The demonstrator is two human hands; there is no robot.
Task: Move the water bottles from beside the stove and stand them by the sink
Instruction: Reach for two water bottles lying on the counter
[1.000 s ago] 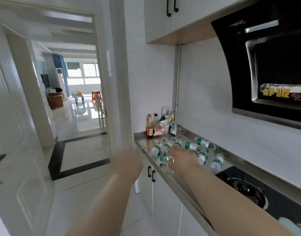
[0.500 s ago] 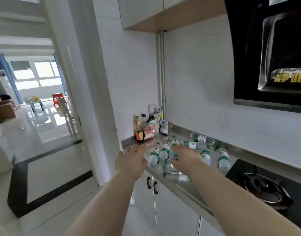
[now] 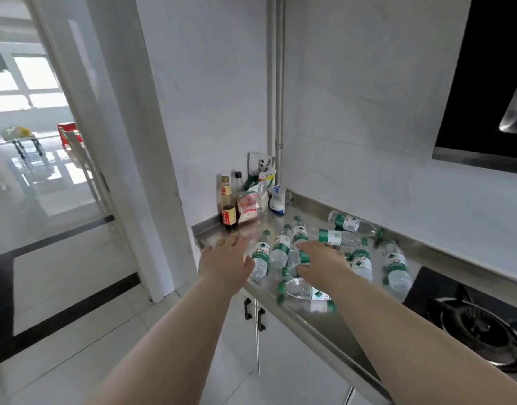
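Clear water bottles [image 3: 283, 249] (green caps and labels) lie scattered, seemingly all toppled, on the steel counter [image 3: 333, 323]

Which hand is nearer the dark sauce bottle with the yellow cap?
Left. The left hand is just in front of the dark sauce bottle, below it in the view; the right hand is farther along the counter, over the water bottles.
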